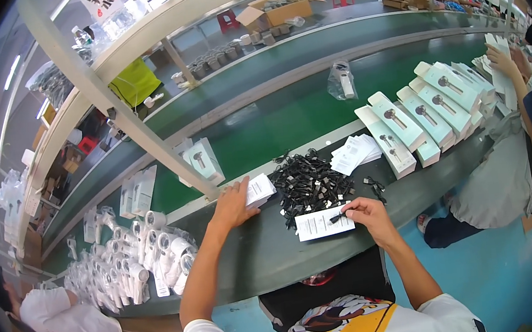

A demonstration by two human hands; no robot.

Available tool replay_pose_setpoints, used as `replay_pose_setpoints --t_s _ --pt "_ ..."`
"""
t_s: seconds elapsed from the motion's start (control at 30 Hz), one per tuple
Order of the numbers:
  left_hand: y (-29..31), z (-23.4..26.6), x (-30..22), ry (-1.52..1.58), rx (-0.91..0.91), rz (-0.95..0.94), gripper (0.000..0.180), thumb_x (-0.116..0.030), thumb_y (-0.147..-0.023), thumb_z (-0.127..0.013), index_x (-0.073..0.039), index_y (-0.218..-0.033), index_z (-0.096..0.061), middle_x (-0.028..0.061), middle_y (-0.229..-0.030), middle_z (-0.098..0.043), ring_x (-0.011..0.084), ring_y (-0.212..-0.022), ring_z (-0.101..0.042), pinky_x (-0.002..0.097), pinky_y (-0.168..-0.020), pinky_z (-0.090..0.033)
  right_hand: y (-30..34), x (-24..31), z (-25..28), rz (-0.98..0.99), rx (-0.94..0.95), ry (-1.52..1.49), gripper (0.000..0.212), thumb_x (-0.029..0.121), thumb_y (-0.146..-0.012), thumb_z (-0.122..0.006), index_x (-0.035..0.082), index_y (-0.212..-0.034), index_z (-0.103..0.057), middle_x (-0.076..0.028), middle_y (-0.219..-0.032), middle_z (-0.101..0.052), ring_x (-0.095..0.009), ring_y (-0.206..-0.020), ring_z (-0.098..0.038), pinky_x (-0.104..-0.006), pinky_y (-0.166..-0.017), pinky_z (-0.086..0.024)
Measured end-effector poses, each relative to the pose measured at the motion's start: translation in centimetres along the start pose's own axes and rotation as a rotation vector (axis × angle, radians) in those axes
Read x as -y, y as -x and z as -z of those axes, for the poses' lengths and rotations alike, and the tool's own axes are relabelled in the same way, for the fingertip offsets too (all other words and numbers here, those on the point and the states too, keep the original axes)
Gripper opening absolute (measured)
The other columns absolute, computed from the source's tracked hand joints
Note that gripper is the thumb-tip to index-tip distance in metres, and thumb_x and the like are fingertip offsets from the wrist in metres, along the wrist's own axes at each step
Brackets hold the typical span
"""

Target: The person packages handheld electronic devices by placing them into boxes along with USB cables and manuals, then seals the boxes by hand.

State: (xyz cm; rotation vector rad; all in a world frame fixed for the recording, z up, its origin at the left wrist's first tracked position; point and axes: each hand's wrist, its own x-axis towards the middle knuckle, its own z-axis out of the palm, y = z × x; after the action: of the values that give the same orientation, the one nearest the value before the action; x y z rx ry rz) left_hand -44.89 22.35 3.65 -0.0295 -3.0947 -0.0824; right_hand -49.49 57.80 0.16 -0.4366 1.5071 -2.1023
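Observation:
My left hand (234, 205) lies against the left side of a small stack of folded white leaflets (259, 189), its thumb and fingers apart. Between the fingertips of my right hand (370, 217) is a short black cable (336, 218), pinched above a printed white leaflet (312, 227). That leaflet lies flat at the near edge of a heap of black cables (313, 180) with plug ends. Whether my right fingers also grip the leaflet, I cannot tell. More white leaflets (358, 153) are fanned out behind the heap on the right.
Many bagged white handheld devices (135, 259) are piled on the left. Pale green-white boxes (427, 115) lie in rows on the right, near a co-worker's hand (502, 62). A slanted metal post (122, 110) rises behind my left hand. Beyond runs a green conveyor belt (261, 120) with a bagged device (343, 82).

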Motion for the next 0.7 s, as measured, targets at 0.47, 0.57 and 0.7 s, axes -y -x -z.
replay_pose_setpoints --t_s 0.47,0.57,0.7 --pt "-12.4 4.0 -16.3 0.388 -0.178 -0.231 0.056 -0.032 -0.081 -0.064 -0.003 -0.126 -0.049 0.0198 -0.122 -0.052 0.0353 -0.11 -0.052 0.041 -0.093 -0.042 3.6 1.9 4.3 0.093 -0.157 -0.148 0.037 -0.002 -0.084 -0.058 -0.003 -0.12 -0.052 -0.006 -0.099 -0.062 -0.01 -0.089 -0.058 -0.0221 -0.08 -0.045" --pt "-18.9 0.6 -21.5 0.441 -0.154 -0.247 0.052 -0.03 -0.081 -0.062 -0.003 -0.125 -0.05 0.0195 -0.121 -0.052 0.035 -0.106 -0.055 0.0428 -0.089 -0.045 5.9 1.4 7.1 0.075 -0.199 -0.086 0.032 0.002 -0.085 -0.057 -0.003 -0.117 -0.054 -0.008 -0.1 -0.063 -0.011 -0.091 -0.059 -0.0233 -0.082 -0.046" --pt "-26.3 -4.7 -25.0 0.363 -0.137 -0.086 0.053 -0.032 -0.081 -0.059 -0.003 -0.124 -0.05 0.0226 -0.121 -0.05 0.0348 -0.101 -0.057 0.0435 -0.086 -0.047 8.7 0.4 10.0 0.023 -0.328 -0.099 0.028 0.003 -0.085 -0.058 -0.002 -0.112 -0.058 -0.007 -0.097 -0.064 -0.011 -0.088 -0.059 -0.0234 -0.08 -0.046"
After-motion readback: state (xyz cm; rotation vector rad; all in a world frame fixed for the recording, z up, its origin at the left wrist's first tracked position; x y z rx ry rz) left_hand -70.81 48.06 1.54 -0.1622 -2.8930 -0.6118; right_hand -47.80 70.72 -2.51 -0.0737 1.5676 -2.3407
